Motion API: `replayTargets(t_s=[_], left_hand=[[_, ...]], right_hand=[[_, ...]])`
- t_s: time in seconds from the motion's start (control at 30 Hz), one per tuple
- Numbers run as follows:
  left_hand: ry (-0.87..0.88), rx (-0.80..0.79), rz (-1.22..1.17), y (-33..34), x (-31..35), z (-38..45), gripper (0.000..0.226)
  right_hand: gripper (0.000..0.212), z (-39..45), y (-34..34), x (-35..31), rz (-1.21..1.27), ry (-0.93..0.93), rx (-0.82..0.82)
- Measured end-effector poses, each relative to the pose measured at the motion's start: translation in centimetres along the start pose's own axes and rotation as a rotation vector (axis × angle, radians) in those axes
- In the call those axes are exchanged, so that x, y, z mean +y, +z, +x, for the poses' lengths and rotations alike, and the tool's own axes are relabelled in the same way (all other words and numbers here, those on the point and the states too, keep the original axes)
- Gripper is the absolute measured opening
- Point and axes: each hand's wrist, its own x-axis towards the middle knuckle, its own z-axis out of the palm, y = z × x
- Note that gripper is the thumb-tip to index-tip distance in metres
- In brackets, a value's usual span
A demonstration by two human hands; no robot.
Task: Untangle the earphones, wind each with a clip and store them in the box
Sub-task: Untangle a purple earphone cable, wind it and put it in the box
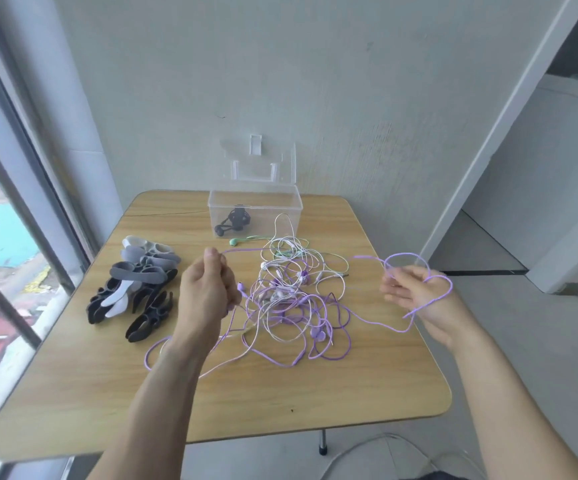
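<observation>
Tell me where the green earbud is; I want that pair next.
In the head view the green earbud lies on the table, just in front of the clear box, at the far edge of the tangle.

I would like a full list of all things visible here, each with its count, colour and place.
table: one, light wood, centre
clear box: one, transparent, lid open, far edge of table
wound black earphone: one, black, inside the box
cable clips: a pile, black, grey and white, left side of table
tangled earphones: several, purple, white and mint green, middle of table
purple cable: one, stretched between both hands
left hand: pinches the purple cable
right hand: cable looped round its fingers
</observation>
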Motion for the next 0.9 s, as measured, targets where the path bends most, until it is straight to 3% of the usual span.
replayTargets(t_s=[0.1, 0.23, 0.33, 0.43, 0.53, 0.6, 0.7, 0.77, 0.83, 0.9], left_hand=[[0.018, 0.065, 0.028, -0.8, -0.4, 0.6, 0.03], [0.111, 0.034, 0.28, -1.0, -1.2, 0.4, 0.018], [0.123, 0.043, 0.485, -0.9, -1.6, 0.0, 0.016], [0.252, -0.002, 0.729, -0.2, -1.3, -1.8, 0.041], [0.554, -0.211, 0.621, 1.8, 0.5, -5.8, 0.023], [0.453, -0.382, 0.392, 2.8, 1.0, -8.9, 0.022], [0.117, -0.7, 0.194, 3.6, 0.7, -11.3, 0.031], [0.071, -0.794, 0.249, 3.4, -0.2, -11.3, 0.025], [0.071, -0.774, 0.308, 2.9, -0.6, -10.7, 0.025], [0.039, -0.653, 0.352, 2.2, -0.3, -9.9, 0.03]], right_hand=[[0.017, -1.2, -2.6, 0.8, -0.067, 0.15, 0.006], [0.031, -3.6, -4.0, -0.3, -0.307, 0.238, -0.171], [0.032, -5.2, -3.3, -2.4, -0.247, 0.182, -0.265], [0.033, -7.0, -1.2, -4.7, -0.025, 0.138, -0.385], [0.035, -7.9, 1.8, -6.1, 0.135, 0.072, -0.513], [0.032, -7.8, 4.1, -6.8, 0.254, 0.008, -0.572], [0.026, -6.9, 7.0, -7.5, 0.481, -0.053, -0.516], [0.026, -5.8, 8.3, -7.8, 0.583, -0.073, -0.405], [0.025, -4.4, 9.1, -7.7, 0.623, -0.102, -0.269], [0.024, -2.8, 8.5, -6.9, 0.611, -0.143, -0.097]])
